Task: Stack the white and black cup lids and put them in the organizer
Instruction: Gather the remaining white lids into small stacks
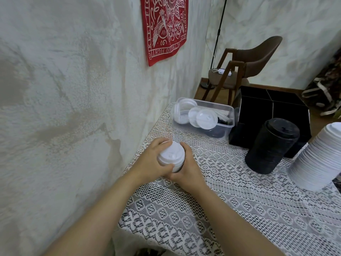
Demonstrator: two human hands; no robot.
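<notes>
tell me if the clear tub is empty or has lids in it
Not empty. The clear tub holds several loose white lids, with black lids showing beneath them.

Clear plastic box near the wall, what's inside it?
Loose white lids lie in the clear plastic box, with black lids showing beneath. How many lie underneath is covered.

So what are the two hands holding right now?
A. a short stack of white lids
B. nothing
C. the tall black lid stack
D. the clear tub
A: the left hand and right hand both curl around the short stack of white lids, while the black lid stack stands apart, untouched.
</notes>
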